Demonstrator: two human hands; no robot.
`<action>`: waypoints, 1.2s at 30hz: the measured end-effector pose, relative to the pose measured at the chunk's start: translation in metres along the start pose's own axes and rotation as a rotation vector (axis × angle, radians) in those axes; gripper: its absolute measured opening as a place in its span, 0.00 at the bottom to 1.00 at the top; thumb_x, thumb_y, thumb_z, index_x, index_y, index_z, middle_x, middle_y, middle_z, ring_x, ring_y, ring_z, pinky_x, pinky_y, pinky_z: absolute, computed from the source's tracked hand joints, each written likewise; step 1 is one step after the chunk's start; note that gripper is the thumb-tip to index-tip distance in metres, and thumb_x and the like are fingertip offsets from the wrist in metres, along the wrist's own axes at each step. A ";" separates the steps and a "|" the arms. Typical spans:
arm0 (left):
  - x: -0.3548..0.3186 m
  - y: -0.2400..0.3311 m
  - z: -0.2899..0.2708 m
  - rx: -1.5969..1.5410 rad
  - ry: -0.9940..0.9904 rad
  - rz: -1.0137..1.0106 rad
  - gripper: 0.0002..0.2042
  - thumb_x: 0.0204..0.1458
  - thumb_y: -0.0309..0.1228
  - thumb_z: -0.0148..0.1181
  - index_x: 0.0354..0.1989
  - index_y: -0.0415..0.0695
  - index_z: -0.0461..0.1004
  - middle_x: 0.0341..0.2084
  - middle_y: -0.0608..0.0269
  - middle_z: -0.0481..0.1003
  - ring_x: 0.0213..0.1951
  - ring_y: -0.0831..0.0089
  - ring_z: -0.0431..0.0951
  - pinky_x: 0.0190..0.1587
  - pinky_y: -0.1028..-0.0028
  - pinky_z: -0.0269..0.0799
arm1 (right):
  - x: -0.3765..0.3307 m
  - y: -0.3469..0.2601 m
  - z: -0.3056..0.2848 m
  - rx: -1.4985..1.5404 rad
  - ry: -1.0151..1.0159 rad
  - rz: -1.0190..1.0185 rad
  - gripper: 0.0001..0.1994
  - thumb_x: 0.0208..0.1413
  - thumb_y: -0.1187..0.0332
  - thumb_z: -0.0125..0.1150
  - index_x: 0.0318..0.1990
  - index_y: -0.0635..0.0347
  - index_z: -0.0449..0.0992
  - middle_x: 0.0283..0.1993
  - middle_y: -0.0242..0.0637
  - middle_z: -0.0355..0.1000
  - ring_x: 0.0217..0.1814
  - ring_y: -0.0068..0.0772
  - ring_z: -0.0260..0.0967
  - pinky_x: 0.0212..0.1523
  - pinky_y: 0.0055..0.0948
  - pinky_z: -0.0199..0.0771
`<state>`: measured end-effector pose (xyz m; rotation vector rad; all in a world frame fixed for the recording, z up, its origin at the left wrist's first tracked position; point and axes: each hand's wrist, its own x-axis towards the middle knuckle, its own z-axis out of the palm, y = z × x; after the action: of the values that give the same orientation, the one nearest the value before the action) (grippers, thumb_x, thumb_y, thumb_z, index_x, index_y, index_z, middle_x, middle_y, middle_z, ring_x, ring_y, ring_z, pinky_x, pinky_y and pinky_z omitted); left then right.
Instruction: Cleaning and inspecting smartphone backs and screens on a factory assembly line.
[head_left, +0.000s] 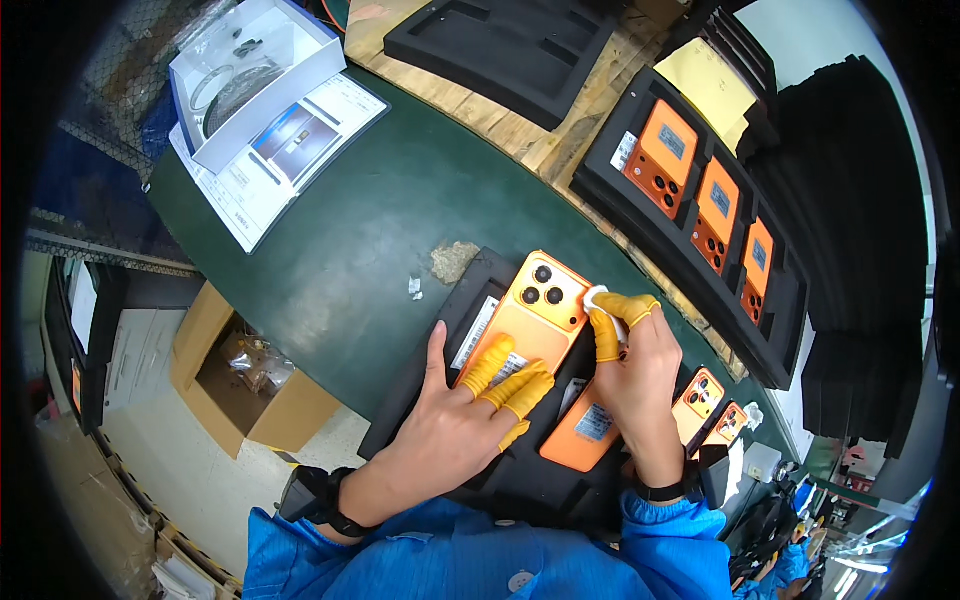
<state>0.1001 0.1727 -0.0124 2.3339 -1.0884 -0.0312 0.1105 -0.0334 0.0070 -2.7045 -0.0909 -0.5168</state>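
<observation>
My left hand, with orange finger cots on several fingers, lies flat on an orange phone back cover with a camera cluster near its far end. The cover rests on a black foam tray. Fingers of my right hand, also in orange cots, pinch a small white wipe at the cover's right edge. More orange covers sit in the same tray beneath my hands.
A second black tray holds three orange covers at the right. An empty black foam tray lies on a wooden board at the back. A white open box on printed sheets is at far left. An open cardboard box stands below the green table.
</observation>
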 end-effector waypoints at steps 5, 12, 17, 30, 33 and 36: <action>-0.001 0.000 0.005 -0.048 0.111 0.015 0.05 0.45 0.31 0.59 0.27 0.44 0.78 0.10 0.63 0.67 0.19 0.69 0.74 0.59 0.29 0.36 | 0.023 -0.012 0.019 0.037 0.004 -0.110 0.13 0.40 0.82 0.62 0.37 0.61 0.76 0.32 0.43 0.69 0.32 0.45 0.68 0.33 0.35 0.70; 0.001 0.000 0.003 -0.062 0.049 0.011 0.05 0.45 0.31 0.59 0.28 0.45 0.78 0.10 0.63 0.67 0.21 0.69 0.75 0.60 0.29 0.34 | 0.044 -0.013 0.022 0.034 -0.078 -0.291 0.15 0.38 0.79 0.57 0.38 0.62 0.77 0.32 0.41 0.67 0.33 0.42 0.67 0.35 0.34 0.71; 0.000 0.001 0.001 -0.063 0.077 0.009 0.04 0.45 0.31 0.60 0.26 0.45 0.78 0.10 0.64 0.67 0.22 0.69 0.75 0.61 0.31 0.33 | 0.035 -0.017 0.019 0.030 -0.157 -0.367 0.14 0.40 0.76 0.57 0.39 0.62 0.77 0.37 0.40 0.70 0.35 0.39 0.67 0.41 0.33 0.71; -0.001 0.000 0.001 -0.052 0.059 0.013 0.10 0.46 0.33 0.61 0.37 0.46 0.79 0.12 0.64 0.69 0.23 0.70 0.76 0.62 0.32 0.33 | 0.000 0.006 -0.014 0.059 -0.213 -0.279 0.17 0.35 0.82 0.58 0.38 0.58 0.77 0.36 0.39 0.69 0.35 0.43 0.68 0.37 0.34 0.70; 0.000 0.004 -0.003 -0.041 0.055 0.020 0.16 0.48 0.34 0.60 0.46 0.46 0.77 0.12 0.64 0.69 0.24 0.70 0.76 0.61 0.32 0.33 | 0.003 0.012 -0.024 0.113 -0.177 -0.175 0.22 0.32 0.86 0.58 0.40 0.57 0.77 0.35 0.40 0.69 0.36 0.45 0.68 0.36 0.35 0.71; 0.003 0.002 0.006 -0.020 0.065 0.050 0.18 0.49 0.35 0.60 0.49 0.45 0.75 0.12 0.64 0.69 0.25 0.71 0.76 0.61 0.32 0.33 | 0.017 0.001 -0.008 0.188 -0.034 -0.178 0.19 0.36 0.85 0.58 0.39 0.58 0.77 0.34 0.41 0.68 0.36 0.44 0.68 0.37 0.36 0.71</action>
<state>0.0994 0.1664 -0.0156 2.2729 -1.1093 0.0520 0.1234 -0.0370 0.0196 -2.5337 -0.3737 -0.4872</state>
